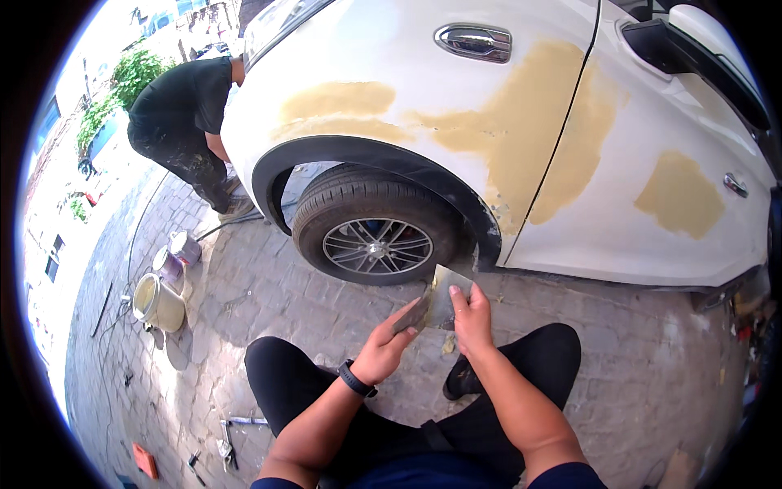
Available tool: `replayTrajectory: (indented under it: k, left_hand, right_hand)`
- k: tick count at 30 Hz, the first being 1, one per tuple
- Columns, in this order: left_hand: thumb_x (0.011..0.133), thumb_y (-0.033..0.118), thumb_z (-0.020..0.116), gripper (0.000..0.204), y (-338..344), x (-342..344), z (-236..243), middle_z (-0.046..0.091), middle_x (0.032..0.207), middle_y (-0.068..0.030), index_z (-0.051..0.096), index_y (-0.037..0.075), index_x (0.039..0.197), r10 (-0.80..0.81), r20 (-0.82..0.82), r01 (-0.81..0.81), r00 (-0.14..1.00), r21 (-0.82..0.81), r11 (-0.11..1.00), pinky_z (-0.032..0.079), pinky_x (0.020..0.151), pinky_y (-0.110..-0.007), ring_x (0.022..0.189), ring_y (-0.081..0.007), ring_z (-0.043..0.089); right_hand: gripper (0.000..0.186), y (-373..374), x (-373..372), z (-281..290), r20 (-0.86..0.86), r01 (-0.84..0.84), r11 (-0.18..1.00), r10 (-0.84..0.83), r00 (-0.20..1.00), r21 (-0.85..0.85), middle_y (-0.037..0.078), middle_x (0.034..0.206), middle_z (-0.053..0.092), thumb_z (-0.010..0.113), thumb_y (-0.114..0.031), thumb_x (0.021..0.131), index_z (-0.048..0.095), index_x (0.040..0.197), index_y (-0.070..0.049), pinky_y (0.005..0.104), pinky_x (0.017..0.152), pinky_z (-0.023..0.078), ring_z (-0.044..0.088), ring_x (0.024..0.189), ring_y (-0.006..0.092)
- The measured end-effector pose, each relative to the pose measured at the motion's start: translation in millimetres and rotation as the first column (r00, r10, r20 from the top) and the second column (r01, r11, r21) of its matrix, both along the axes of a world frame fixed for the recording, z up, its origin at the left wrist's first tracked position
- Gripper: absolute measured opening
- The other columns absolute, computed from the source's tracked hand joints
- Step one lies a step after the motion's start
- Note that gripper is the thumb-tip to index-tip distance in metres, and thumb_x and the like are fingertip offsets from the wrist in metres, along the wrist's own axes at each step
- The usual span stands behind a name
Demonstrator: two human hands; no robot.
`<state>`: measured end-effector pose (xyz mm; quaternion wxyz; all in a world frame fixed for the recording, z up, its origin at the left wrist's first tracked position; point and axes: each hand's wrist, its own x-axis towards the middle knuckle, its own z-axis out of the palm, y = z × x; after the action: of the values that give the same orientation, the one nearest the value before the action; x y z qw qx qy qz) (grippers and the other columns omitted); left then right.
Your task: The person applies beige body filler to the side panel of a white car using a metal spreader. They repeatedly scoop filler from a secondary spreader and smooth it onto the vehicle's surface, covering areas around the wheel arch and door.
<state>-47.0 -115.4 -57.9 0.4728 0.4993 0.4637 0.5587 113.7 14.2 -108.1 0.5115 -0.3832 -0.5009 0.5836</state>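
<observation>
Head view: your two forearms rise from the bottom edge and converge just below the frame's center. Your left arm slants up and to the right, a black watch (358,379) on its wrist; your left hand (385,352) is nearly closed, thumb and fingers pinching a dark flat scraper (412,315). Your right arm slants up and to the left, its elbow bent near the lower right of center. That right hand (472,320) grips a pale rectangular spreader plate (445,295), thumb pressed flat on the face; its fingers behind are mostly hidden. Both tools sit side by side at the center, tilted, in front of the alloy wheel (378,248); whether their edges touch, you cannot tell from this angle. Tan filler patches (521,122) cover parts of the white car (391,49) across the upper right. An open bucket (159,303) stands at middle left; another person (187,122) bends over at upper left.
</observation>
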Motion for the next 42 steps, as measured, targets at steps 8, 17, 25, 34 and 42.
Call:
replayTrajectory:
  k: [8,17,25,34,42]
  left_hand:
    - [0.101,0.003,0.054,0.044,-9.9,-7.3,-22.0,0.066,0.126,-0.0034,0.055,0.001,0.145,0.038,0.204,-0.002,0.978,-0.171,0.985,0.047,0.101,-0.031,0.116,-0.0134,0.058]
    - [0.099,0.04,0.071,0.086,-9.9,-27.1,2.6,0.041,0.165,-0.0139,0.031,0.003,0.166,-0.293,0.795,0.326,0.531,0.128,0.937,0.026,0.126,-0.04,0.153,-0.0247,0.036]
    - [0.094,0.026,0.083,0.049,4.0,-16.2,7.2,0.071,0.121,-0.0123,0.065,-0.004,0.13,0.268,-0.196,-0.279,0.943,-0.028,0.96,0.051,0.099,-0.035,0.112,-0.0178,0.064]
    - [0.109,0.017,0.056,0.04,-4.4,-5.0,-2.8,0.07,0.131,-0.0143,0.06,-0.009,0.14,0.154,0.074,-0.153,0.985,-0.02,0.988,0.049,0.104,-0.034,0.118,-0.0209,0.064]
    - [0.113,0.019,0.05,0.044,-2.7,4.3,-15.9,0.061,0.142,-0.0135,0.05,-0.006,0.149,0.12,0.004,-0.12,0.993,0.022,0.993,0.047,0.109,-0.035,0.127,-0.0213,0.059]
  right_hand:
    - [0.019,-50.9,-18.0,31.8,0.24,-0.284,0.951,0.249,0.938,0.123,0.006,0.097,0.074,0.065,-0.016,0.105,0.066,0.108,0.002,0.0325,0.081,0.054,0.066,0.088,0.0118]
    - [0.026,-42.9,-6.7,66.1,-0.487,-0.635,0.736,0.476,0.732,-0.236,0.005,0.107,0.073,0.062,-0.014,0.103,0.066,0.125,0.001,0.0275,0.09,0.053,0.067,0.095,0.0117]
    - [0.026,-26.9,14.5,49.2,-0.567,-0.703,0.71,0.563,0.601,-0.041,0.005,0.111,0.067,0.054,-0.017,0.105,0.062,0.122,0.0,0.0307,0.092,0.049,0.062,0.101,0.0145]
    - [0.023,-7.7,-3.6,45.9,-0.064,-0.139,0.982,0.149,0.987,0.131,0.0,0.095,0.066,0.064,-0.025,0.108,0.061,0.108,-0.002,0.0287,0.076,0.049,0.055,0.086,0.0063]
    - [0.025,-21.2,-7.8,28.0,0.177,-0.013,0.998,0.001,0.984,0.065,0.01,0.092,0.069,0.063,-0.022,0.107,0.061,0.109,0.003,0.0379,0.075,0.05,0.058,0.083,0.0142]
